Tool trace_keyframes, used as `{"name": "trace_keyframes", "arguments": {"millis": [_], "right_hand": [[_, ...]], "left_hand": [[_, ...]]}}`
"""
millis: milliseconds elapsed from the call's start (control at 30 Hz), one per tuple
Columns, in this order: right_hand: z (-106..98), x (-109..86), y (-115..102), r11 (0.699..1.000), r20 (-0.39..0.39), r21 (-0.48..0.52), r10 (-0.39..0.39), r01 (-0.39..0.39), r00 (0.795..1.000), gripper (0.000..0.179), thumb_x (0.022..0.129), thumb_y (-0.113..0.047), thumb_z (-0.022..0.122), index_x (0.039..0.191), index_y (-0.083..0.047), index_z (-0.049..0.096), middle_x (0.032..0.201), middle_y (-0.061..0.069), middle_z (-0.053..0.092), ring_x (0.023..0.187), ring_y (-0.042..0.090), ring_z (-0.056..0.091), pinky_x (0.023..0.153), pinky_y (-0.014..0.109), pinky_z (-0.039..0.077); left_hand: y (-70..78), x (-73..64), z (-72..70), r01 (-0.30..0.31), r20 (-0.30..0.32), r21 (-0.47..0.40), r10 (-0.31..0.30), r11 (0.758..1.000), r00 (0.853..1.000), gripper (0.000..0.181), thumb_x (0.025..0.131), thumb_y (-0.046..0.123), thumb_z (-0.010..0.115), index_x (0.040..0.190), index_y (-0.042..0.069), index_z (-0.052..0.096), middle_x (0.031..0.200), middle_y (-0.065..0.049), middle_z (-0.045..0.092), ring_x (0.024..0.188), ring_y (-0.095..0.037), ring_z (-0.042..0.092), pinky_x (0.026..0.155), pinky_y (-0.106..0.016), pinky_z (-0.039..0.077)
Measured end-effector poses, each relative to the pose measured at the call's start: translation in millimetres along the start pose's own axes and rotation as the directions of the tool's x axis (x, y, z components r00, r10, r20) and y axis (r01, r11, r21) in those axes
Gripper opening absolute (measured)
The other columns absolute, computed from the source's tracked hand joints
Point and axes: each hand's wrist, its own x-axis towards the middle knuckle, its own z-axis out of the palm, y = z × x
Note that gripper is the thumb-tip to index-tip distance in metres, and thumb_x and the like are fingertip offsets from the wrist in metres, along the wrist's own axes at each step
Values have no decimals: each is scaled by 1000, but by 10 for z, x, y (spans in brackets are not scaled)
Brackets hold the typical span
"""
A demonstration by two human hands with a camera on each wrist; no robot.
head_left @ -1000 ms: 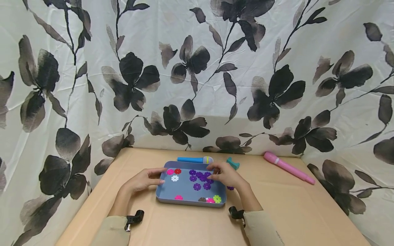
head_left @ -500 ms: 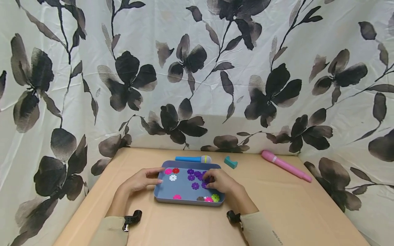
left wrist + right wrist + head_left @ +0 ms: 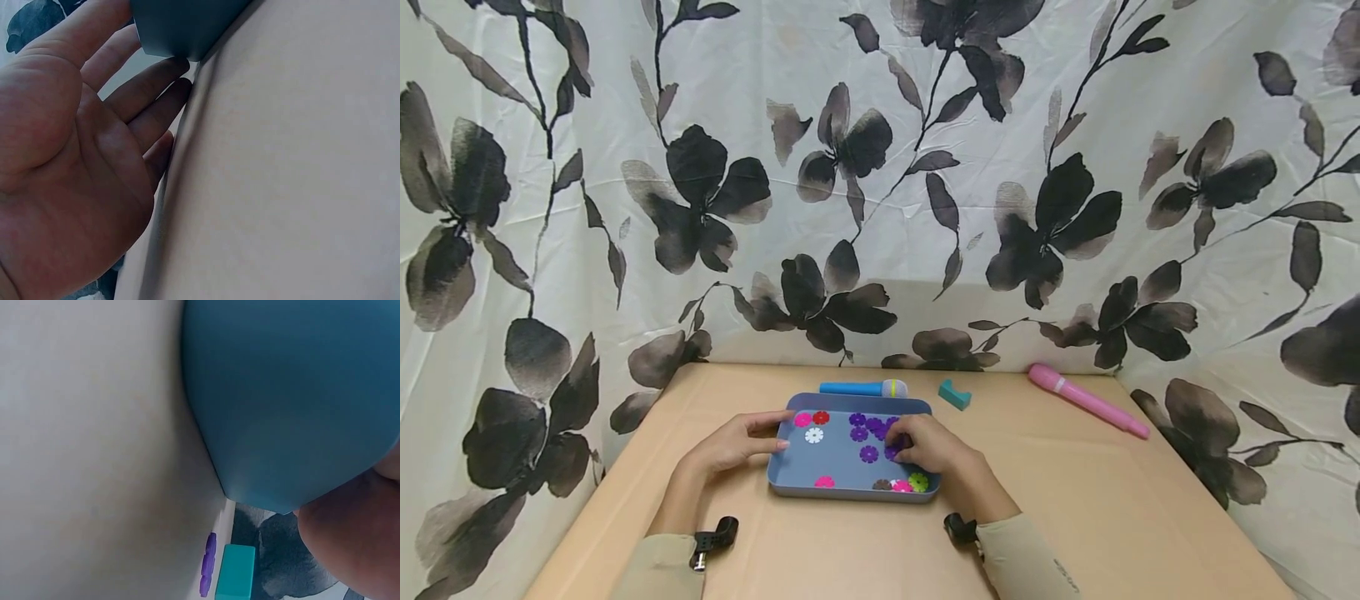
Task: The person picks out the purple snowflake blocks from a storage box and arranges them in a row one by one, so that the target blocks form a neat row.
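A shallow blue-grey tray [image 3: 842, 467] lies on the table, holding flower-shaped pieces. My left hand [image 3: 730, 442] grips its left edge; in the left wrist view the thumb and index finger reach its corner while the other fingers extend below. My right hand [image 3: 928, 446] reaches over the right wall, fingers bent down among the purple flower pieces [image 3: 868, 454]. Its fingertips are partly hidden, so I cannot tell whether they pinch one. Pink [image 3: 803, 420], red [image 3: 822, 417] and white [image 3: 814, 435] pieces sit at the tray's upper left. A green piece [image 3: 918, 482] is at its lower right.
Behind the tray lies a blue toy microphone [image 3: 853, 389]. A teal block [image 3: 955, 395] is to its right, and a pink microphone [image 3: 1090, 402] lies farther right. One purple flower piece [image 3: 208, 565] rests outside the tray. Floral cloth [image 3: 850, 208] hangs behind the table.
My right hand has moved left and lower over the purple pieces, its fingers bending more and uncovering the teal block. The left hand keeps its place at the tray. The head view has shifted slightly.
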Motion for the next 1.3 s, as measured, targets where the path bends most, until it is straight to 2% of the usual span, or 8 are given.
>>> {"name": "trace_keyframes", "arguments": {"millis": [233, 600, 900, 1133, 1300], "right_hand": [[2, 2, -5, 1000, 9, 15, 14, -14, 1000, 15, 90, -4, 80, 105, -9, 77, 96, 3, 71, 87, 18, 61, 75, 24, 55], [8, 3, -5, 1000, 5, -2, 12, -12, 1000, 12, 91, -6, 80, 101, -12, 76, 93, 0, 69, 85, 15, 60, 73, 22, 53], [7, 10, -32, 1000, -24, 28, -2, 3, 1000, 15, 86, 0, 82, 94, -11, 77, 90, 1, 62, 84, 15, 59, 71, 21, 52], [-70, -37, -42, 997, -41, 75, -5, 9, 999, 14, 88, -6, 83, 101, -9, 81, 97, -3, 69, 89, 12, 62, 75, 20, 57], [-201, -172, 26, 992, -114, 127, 5, 10, 993, 17, 92, -9, 79, 109, -9, 81, 107, -5, 72, 102, 13, 62, 85, 25, 59]], "left_hand": [[17, -6, 9, 23, 0, 39, -23, 999, 1000, 64, 96, 29, 77, 153, 14, 54, 161, -17, 47, 153, -40, 36, 126, -59, 28], [16, 7, 4, 6, 4, -7, -6, 1000, 1000, 64, 94, 24, 79, 151, 9, 55, 160, -19, 47, 154, -41, 34, 126, -59, 26], [-3, 2, 1, 15, 2, -8, -15, 1000, 1000, 65, 94, 26, 79, 152, 9, 54, 160, -19, 47, 153, -42, 35, 126, -60, 26], [-27, 14, 8, 35, -3, -6, -35, 999, 999, 67, 93, 30, 80, 152, 11, 54, 161, -17, 47, 154, -40, 34, 127, -58, 26], [-16, 6, -3, 27, 4, 10, -27, 1000, 1000, 65, 95, 29, 78, 153, 11, 53, 161, -18, 46, 154, -40, 34, 126, -58, 26]]}}
